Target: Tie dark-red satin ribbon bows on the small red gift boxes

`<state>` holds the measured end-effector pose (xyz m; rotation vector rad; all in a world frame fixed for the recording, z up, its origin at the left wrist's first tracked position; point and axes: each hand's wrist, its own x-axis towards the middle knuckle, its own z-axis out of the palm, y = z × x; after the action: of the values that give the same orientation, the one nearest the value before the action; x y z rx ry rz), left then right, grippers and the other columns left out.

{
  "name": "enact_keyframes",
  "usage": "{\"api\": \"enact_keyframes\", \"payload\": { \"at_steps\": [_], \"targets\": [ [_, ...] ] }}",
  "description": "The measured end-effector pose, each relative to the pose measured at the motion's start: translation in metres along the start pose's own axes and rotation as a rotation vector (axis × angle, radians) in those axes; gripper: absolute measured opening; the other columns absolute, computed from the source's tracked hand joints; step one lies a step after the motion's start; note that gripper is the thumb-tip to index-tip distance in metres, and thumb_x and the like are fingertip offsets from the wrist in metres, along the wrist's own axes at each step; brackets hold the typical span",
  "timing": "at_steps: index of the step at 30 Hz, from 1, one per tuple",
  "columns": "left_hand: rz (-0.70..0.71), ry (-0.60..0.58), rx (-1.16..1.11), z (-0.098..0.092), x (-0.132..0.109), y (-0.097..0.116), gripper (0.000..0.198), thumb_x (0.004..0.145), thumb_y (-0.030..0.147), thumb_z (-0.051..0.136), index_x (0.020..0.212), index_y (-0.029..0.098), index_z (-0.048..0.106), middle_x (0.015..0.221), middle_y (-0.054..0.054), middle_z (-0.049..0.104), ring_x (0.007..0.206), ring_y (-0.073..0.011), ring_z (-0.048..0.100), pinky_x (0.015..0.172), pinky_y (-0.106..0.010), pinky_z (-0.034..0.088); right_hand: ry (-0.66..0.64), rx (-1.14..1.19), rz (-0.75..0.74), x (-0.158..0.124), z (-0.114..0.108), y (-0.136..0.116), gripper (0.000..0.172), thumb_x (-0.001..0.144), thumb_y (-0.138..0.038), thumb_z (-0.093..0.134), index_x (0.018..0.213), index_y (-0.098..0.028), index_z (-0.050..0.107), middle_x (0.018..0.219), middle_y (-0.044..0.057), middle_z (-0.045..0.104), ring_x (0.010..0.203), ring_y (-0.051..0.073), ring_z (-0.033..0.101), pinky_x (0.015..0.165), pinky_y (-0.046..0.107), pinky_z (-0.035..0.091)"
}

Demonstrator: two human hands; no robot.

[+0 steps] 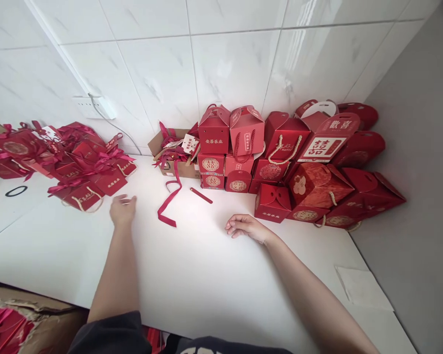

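My left hand (pixel 122 209) rests on the white table (pixel 192 275) with fingers spread, empty, just right of a red gift bag with a rope handle (pixel 81 195). My right hand (pixel 245 227) lies on the table with fingers loosely curled, holding nothing, just left of a small red box (pixel 273 203). A loose red ribbon (pixel 170 199) trails on the table between my hands. A short red strip (pixel 201 195) lies beside it.
Red gift boxes (pixel 299 162) are stacked against the tiled wall at right. A pile of ribboned red bags (pixel 59 152) sits at left. An open cardboard box (pixel 173 150) holds ribbons and tags. A black ring (pixel 15 191) lies far left; a white sheet (pixel 362 287) near right.
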<state>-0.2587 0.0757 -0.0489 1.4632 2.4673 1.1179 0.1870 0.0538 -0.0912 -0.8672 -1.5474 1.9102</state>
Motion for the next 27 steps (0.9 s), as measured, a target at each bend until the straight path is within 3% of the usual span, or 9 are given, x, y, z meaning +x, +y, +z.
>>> {"api": "enact_keyframes", "payload": {
  "at_steps": [5, 8, 11, 14, 17, 20, 22, 25, 27],
  "targets": [
    [0.031, -0.273, 0.069, 0.040, -0.032, 0.058, 0.033, 0.067, 0.040, 0.071, 0.087, 0.017, 0.063, 0.096, -0.011, 0.065, 0.090, -0.0306, 0.063, 0.085, -0.044, 0.049, 0.046, -0.266, -0.031, -0.013, 0.005, -0.030, 0.025, 0.082, -0.041, 0.064, 0.083, -0.016, 0.069, 0.079, 0.005, 0.069, 0.074, 0.017, 0.065, 0.072, 0.033, 0.054],
    [0.043, -0.270, 0.078, 0.055, -0.054, 0.087, 0.021, 0.068, 0.031, 0.066, 0.079, 0.015, 0.061, 0.108, -0.020, 0.062, 0.113, -0.0414, 0.054, 0.097, -0.053, 0.040, 0.232, -0.440, -0.126, -0.036, -0.002, -0.065, 0.016, 0.086, -0.032, 0.059, 0.088, -0.019, 0.068, 0.086, 0.005, 0.068, 0.083, 0.018, 0.060, 0.085, 0.036, 0.047],
    [0.024, -0.302, 0.024, 0.054, -0.062, 0.109, 0.010, 0.066, 0.022, 0.063, 0.068, 0.015, 0.056, 0.098, -0.020, 0.064, 0.115, -0.0430, 0.054, 0.099, -0.055, 0.039, 0.482, -0.713, -0.241, -0.060, -0.014, -0.096, 0.021, 0.093, -0.031, 0.048, 0.096, -0.020, 0.065, 0.097, 0.007, 0.066, 0.089, 0.020, 0.059, 0.087, 0.036, 0.044],
    [0.001, -0.398, -0.108, 0.037, -0.055, 0.133, 0.011, 0.064, 0.022, 0.064, 0.064, 0.017, 0.055, 0.077, -0.011, 0.067, 0.099, -0.0333, 0.063, 0.092, -0.045, 0.047, 0.743, -1.065, -0.209, -0.070, -0.026, -0.106, 0.025, 0.095, -0.028, 0.043, 0.107, -0.016, 0.063, 0.111, 0.012, 0.065, 0.105, 0.024, 0.058, 0.093, 0.036, 0.045],
    [0.018, -0.457, -0.324, 0.003, -0.046, 0.163, 0.016, 0.077, 0.031, 0.054, 0.081, 0.016, 0.056, 0.082, -0.007, 0.070, 0.082, -0.0214, 0.067, 0.079, -0.034, 0.054, 0.813, -1.239, 0.096, -0.064, -0.031, -0.098, 0.039, 0.095, -0.029, 0.044, 0.128, -0.010, 0.055, 0.142, 0.020, 0.048, 0.132, 0.032, 0.042, 0.105, 0.047, 0.038],
    [0.028, -0.488, -0.952, -0.036, -0.052, 0.194, 0.013, 0.077, 0.024, 0.053, 0.087, 0.015, 0.052, 0.096, -0.008, 0.071, 0.071, -0.0147, 0.063, 0.066, -0.028, 0.053, 0.747, -1.256, 0.295, -0.054, -0.026, -0.087, 0.056, 0.096, -0.037, 0.045, 0.143, -0.008, 0.041, 0.155, 0.022, 0.031, 0.144, 0.039, 0.024, 0.106, 0.057, 0.035],
    [0.053, -0.453, -1.176, -0.058, -0.062, 0.210, 0.007, 0.075, 0.018, 0.052, 0.081, 0.015, 0.051, 0.096, -0.006, 0.071, 0.061, -0.0094, 0.057, 0.054, -0.020, 0.047, 0.694, -1.261, 0.352, -0.049, -0.017, -0.083, 0.065, 0.095, -0.039, 0.046, 0.150, -0.007, 0.030, 0.158, 0.022, 0.022, 0.147, 0.039, 0.015, 0.110, 0.056, 0.032],
    [0.150, -0.538, -1.149, -0.076, -0.082, 0.226, 0.004, 0.076, 0.018, 0.054, 0.077, 0.016, 0.051, 0.087, -0.002, 0.069, 0.038, -0.0011, 0.033, 0.035, -0.016, 0.024, 0.609, -1.291, 0.370, -0.047, 0.001, -0.082, 0.073, 0.093, -0.036, 0.051, 0.153, -0.005, 0.021, 0.160, 0.023, 0.014, 0.148, 0.040, 0.005, 0.115, 0.053, 0.025],
    [0.176, -0.651, -1.025, -0.080, -0.096, 0.234, 0.010, 0.078, 0.024, 0.060, 0.084, 0.018, 0.054, 0.079, 0.000, 0.066, 0.036, -0.0003, 0.027, 0.034, -0.016, 0.017, 0.499, -1.279, 0.296, -0.051, 0.012, -0.085, 0.073, 0.092, -0.033, 0.053, 0.152, -0.006, 0.023, 0.160, 0.023, 0.014, 0.148, 0.039, 0.004, 0.115, 0.052, 0.025]
  ]
}}
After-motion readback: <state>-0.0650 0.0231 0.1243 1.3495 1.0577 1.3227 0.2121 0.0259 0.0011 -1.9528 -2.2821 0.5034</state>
